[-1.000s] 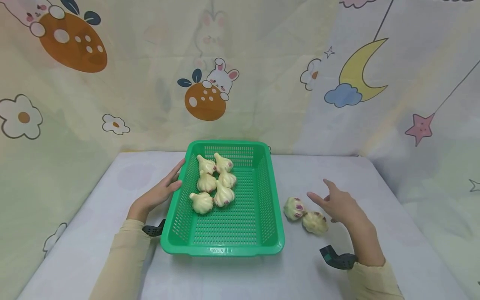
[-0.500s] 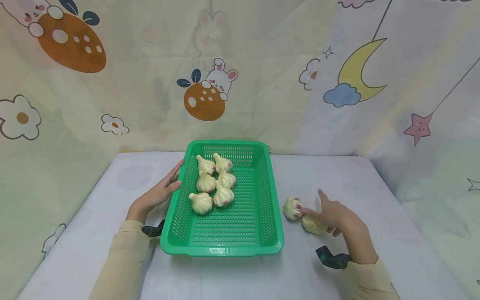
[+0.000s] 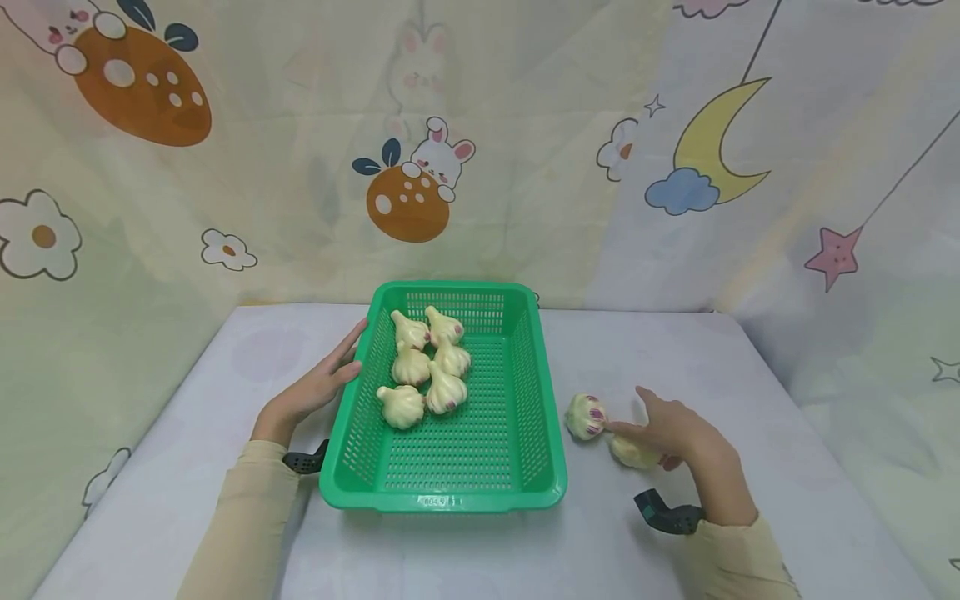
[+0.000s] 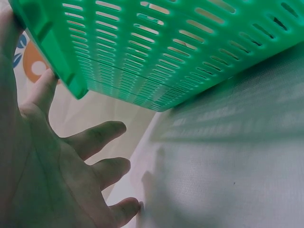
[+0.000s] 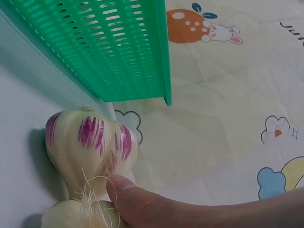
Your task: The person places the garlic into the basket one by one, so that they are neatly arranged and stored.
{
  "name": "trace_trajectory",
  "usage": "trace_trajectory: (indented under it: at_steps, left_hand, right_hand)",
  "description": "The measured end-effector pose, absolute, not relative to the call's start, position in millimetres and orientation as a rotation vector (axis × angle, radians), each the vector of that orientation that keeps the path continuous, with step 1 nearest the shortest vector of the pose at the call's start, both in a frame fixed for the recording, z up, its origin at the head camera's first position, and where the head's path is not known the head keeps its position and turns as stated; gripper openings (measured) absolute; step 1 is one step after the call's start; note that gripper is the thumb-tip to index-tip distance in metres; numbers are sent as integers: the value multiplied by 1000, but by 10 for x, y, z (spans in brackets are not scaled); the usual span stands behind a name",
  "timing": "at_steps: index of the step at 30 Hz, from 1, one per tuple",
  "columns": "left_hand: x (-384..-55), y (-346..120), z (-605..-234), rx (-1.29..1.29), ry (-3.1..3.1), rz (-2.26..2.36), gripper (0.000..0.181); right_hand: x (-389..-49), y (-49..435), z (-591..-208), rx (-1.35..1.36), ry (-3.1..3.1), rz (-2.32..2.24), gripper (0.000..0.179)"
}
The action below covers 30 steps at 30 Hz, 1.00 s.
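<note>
A green plastic basket [image 3: 495, 502] holds several garlic bulbs [image 3: 402, 407], grouped toward its left side. My left hand [image 3: 307, 392] touches the basket's left rim with fingers spread; in the left wrist view the lower fingers of that hand [image 4: 61, 166] stand apart from the wall. To the basket's right, my right hand [image 3: 682, 432] curls over a garlic bulb [image 3: 632, 453], thumb on the near-left side and index finger sticking out. Dry roots show on this bulb [image 5: 61, 216] in the right wrist view. Just left of the thumb tip lies another bulb, purple-streaked [image 3: 585, 417].
A white-covered table [image 3: 480, 558] carries everything. Behind it hangs a cloth backdrop [image 3: 540, 192] printed with rabbits, flowers and a moon. Dark wrist cameras [image 3: 670, 512] are strapped to both wrists.
My right hand has come down from above the two loose bulbs onto the right-hand one, which has shifted slightly right, away from the other. My left hand stays at the basket rim.
</note>
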State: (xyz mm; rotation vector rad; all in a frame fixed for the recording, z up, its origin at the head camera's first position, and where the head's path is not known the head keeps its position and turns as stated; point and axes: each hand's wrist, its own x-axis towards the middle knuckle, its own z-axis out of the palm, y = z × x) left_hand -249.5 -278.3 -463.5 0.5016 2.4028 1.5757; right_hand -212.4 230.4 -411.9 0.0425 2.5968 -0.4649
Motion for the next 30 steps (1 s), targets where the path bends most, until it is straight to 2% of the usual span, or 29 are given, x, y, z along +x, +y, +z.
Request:
trace_trajectory:
  at_steps: [19, 26, 30]
  left_hand:
    - [-2499, -2796, -4652, 475, 2391, 1573, 59]
    - [-2501, -2796, -4657, 510, 2373, 1595, 59]
    - [-2498, -2799, -4657, 501, 2383, 1585, 59]
  right_hand:
    - [-2227, 2508, -4119, -109, 2662, -356, 95]
    - [-2253, 2554, -4127, -122, 2668, -408, 78]
    - [-2264, 2564, -4130, -139, 2653, -407, 78]
